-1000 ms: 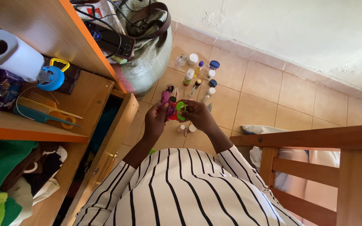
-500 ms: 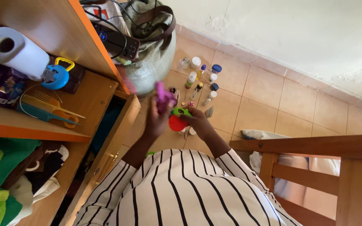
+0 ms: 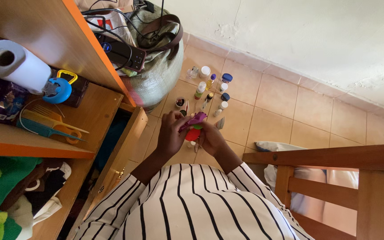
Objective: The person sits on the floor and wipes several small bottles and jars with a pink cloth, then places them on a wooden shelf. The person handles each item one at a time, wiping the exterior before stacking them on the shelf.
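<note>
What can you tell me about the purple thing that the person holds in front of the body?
The purple thing is small, long and narrow, and looks like soft plastic or rubber. It lies nearly level, tilted up to the right, between the left hand and the right hand. Both hands touch it. Directly under it sit a red round piece and a bit of green. Its exact shape is partly hidden by the fingers.

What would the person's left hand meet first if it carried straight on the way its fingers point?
The left hand points up-right in the head view, so first it would meet the purple item it already touches, then probably the small bottles on the floor; depth is unclear.
</note>
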